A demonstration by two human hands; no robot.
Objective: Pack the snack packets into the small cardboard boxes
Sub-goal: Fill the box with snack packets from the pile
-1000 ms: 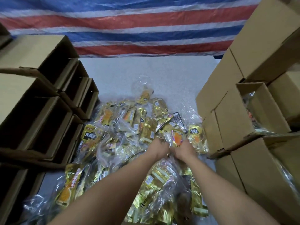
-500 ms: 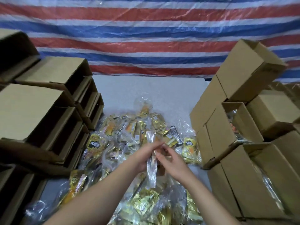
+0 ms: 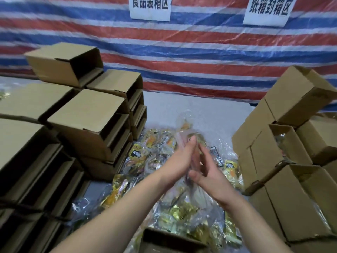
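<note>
Both forearms reach in from the bottom edge, left from about 7 o'clock, right from about 5 o'clock, and meet at frame centre above the pile. Left hand [image 3: 179, 157] is raised with palm turned inward and fingers fairly straight, pointing toward 12 o'clock. Right hand [image 3: 206, 172] faces it, fingers splayed up toward 11 o'clock, thumb low. Between the two palms is a clear snack packet [image 3: 184, 143], held upright, its top edge poking out above the fingertips; blurred, so contents can't be read. Both hands press it flat from either side, fingers not wrapped round it.

The loose heap of snack packets [image 3: 145, 154], yellow and gold wrappers, lies on the grey table [image 3: 209, 110] directly under and beyond the hands, spreading toward 6 o'clock. An open cardboard box [image 3: 164, 238] sits at 6 o'clock, just below the wrists, inside dark. Stack of empty boxes [image 3: 87, 121] at 9 o'clock, openings facing the pile. Stack of filled boxes [image 3: 291, 161] at 3 o'clock, some showing packets inside. Striped tarp [image 3: 182, 52] hangs at 12 o'clock with two white paper signs [image 3: 149, 8].
</note>
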